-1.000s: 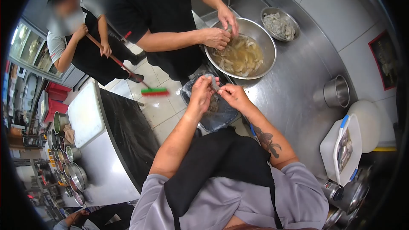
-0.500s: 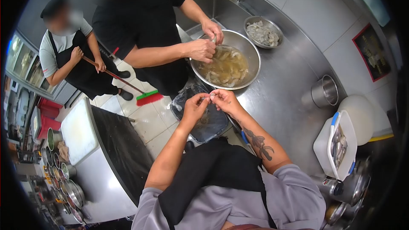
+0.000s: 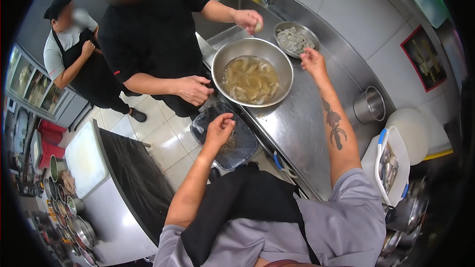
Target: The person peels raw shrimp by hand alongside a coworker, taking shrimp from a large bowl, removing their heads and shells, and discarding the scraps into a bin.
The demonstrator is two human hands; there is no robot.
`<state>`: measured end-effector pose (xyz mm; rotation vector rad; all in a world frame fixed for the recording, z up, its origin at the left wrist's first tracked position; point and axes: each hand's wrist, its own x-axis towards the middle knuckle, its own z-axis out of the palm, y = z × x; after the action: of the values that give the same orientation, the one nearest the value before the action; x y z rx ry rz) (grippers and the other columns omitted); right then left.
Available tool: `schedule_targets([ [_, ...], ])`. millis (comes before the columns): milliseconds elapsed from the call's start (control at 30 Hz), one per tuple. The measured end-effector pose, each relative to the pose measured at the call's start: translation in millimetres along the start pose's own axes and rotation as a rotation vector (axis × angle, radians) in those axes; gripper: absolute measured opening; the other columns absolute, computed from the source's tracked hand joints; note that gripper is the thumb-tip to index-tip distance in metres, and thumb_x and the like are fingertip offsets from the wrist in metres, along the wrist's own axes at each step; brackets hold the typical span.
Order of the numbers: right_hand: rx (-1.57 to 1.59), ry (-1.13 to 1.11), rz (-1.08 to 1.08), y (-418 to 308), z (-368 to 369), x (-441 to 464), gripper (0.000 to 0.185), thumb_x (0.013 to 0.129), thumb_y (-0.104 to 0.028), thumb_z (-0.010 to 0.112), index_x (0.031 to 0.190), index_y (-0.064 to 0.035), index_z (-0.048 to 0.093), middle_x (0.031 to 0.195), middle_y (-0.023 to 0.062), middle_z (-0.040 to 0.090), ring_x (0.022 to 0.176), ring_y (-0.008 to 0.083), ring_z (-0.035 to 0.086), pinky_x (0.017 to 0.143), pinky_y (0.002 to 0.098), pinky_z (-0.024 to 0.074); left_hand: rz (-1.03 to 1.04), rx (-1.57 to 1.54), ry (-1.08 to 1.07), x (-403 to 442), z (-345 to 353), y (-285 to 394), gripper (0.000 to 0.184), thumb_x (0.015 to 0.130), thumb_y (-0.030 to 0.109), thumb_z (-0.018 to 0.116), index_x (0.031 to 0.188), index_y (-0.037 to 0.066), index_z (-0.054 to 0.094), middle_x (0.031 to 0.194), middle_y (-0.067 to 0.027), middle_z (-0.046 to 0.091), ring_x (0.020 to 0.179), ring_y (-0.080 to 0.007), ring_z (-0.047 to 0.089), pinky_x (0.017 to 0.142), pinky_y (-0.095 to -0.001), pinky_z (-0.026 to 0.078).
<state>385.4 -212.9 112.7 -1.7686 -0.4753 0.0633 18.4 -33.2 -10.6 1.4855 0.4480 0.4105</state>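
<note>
One white board (image 3: 86, 151): lies between eight and nine o'clock in the view.
Co-worker's lower hand (image 3: 195, 90): eight o'clock of the large bowl, fingers loosely bent.
Left hand (image 3: 221, 129): seven o'clock of that bowl, above the plastic-lined bin (image 3: 247, 151); fingers curled, cannot tell if they grasp anything.
Co-worker's other hand (image 3: 249, 21): twelve o'clock, grasping a pale piece (image 3: 258, 26).
Large bowl (image 3: 285, 76): shrimp (image 3: 252, 76) in brownish liquid.
Small bowl (image 3: 303, 28): two o'clock of the large one, heaped with more shrimp (image 3: 295, 40).
Right hand (image 3: 312, 63): five o'clock of the small bowl, at its rim; fingers bunched, contents cannot be told.
</note>
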Motion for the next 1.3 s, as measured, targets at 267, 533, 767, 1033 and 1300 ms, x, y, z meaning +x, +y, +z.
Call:
schedule_targets([
  [267,-0.551,-0.627,-0.372,47,118,-57,0.02,0.079,-0.009,0.065,0.098,-0.0027,0.07,0.086,0.0185,0.069,0.079,0.03,0.068,0.073,0.0385,0.0533,-0.072,-0.052,0.083,-11,-7,2,0.035,0.089,0.007,0.065,0.122,-0.003,0.055,0.091,-0.0013,0.062,0.079,-0.0062,0.059,0.074,-0.0203,0.048],
  [533,-0.84,-0.816,-0.222,43,190,-70,0.023,0.075,-0.017,0.068,0.092,-0.0022,0.071,0.086,0.0207,0.069,0.081,0.035,0.068,0.073,0.0419,0.0526,-0.126,-0.073,0.169,-24,-14,11,0.034,0.09,0.01,0.065,0.12,-0.003,0.058,0.091,-0.0008,0.062,0.08,-0.0057,0.058,0.075,-0.0206,0.047],
  [767,-1.139,-0.919,-0.152,20,181,-61,0.025,0.073,-0.014,0.069,0.093,0.0025,0.071,0.096,0.0227,0.069,0.09,0.035,0.068,0.078,0.0411,0.0536,-0.153,-0.077,0.13,-26,-12,-3,0.034,0.09,0.011,0.067,0.119,-0.004,0.059,0.092,-0.0004,0.063,0.08,-0.0055,0.057,0.075,-0.0201,0.047],
  [1033,-1.046,-0.921,-0.199,31,193,-58,0.022,0.078,-0.011,0.061,0.09,0.0052,0.067,0.094,0.0256,0.068,0.082,0.0363,0.067,0.07,0.0467,0.0523,-0.007,0.17,0.152,-25,-8,2,0.024,0.089,0.015,0.066,0.112,0.005,0.067,0.086,-0.001,0.066,0.076,-0.0071,0.061,0.069,-0.0231,0.051],
  [1300,-0.949,-0.807,-0.434,82,172,-41,0.024,0.073,-0.01,0.067,0.091,0.0055,0.065,0.085,0.0278,0.065,0.083,0.0427,0.065,0.072,0.0479,0.0511,0.101,0.091,0.226,-26,-18,6,0.028,0.083,0.016,0.065,0.104,-0.003,0.065,0.078,-0.0085,0.067,0.073,-0.0129,0.063,0.066,-0.0292,0.051],
])
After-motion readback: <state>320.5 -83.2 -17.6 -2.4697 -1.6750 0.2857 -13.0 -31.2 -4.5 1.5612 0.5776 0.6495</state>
